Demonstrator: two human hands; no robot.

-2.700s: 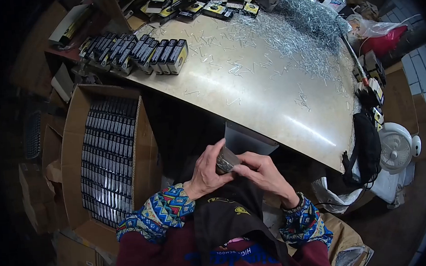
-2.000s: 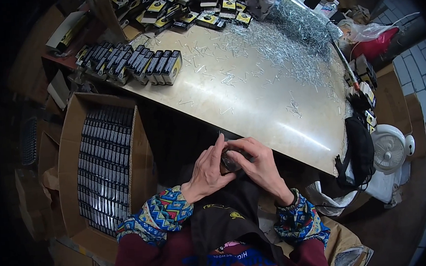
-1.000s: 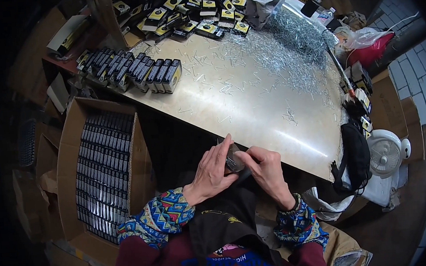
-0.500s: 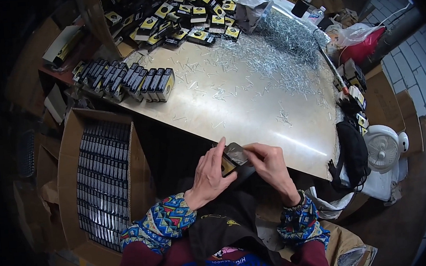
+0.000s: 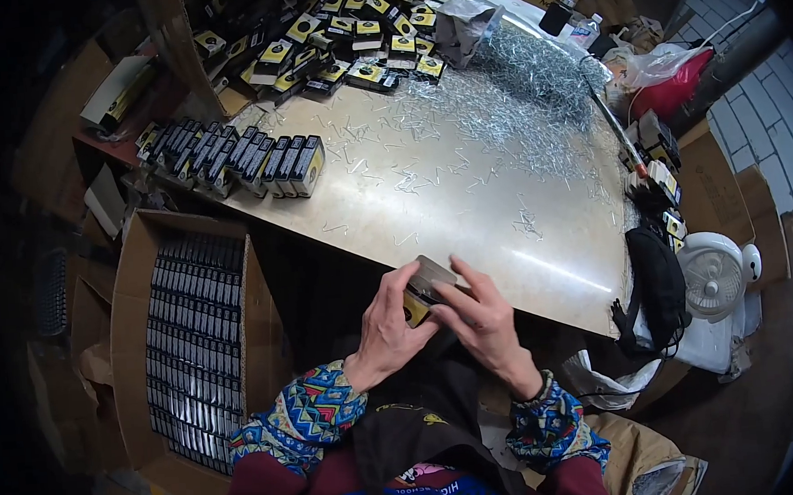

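A small black and yellow box [image 5: 413, 311] is tilted in my left hand [image 5: 389, 325], whose fingers and thumb wrap its left side. At its upper end a grey flap or panel [image 5: 436, 270] stands up. My right hand [image 5: 485, 326] closes on the box's right side, with thumb and middle fingers against it and the index finger raised beside the flap. These fingers hide part of the box, and I cannot make out anything inside it. Both hands are just off the near edge of the table [image 5: 468, 229].
Bent metal wire hooks [image 5: 541, 80] heap at the far right and scatter across the table. Loose boxes [image 5: 365, 36] pile at the back. A row of upright boxes [image 5: 296, 167] lines the left edge. Below it stands a carton [image 5: 135, 354] packed with boxes. A white fan [image 5: 714, 275] sits right.
My right hand has moved left and onto the box, its index finger now lifted. The flap shows more upright. My left hand keeps its hold.
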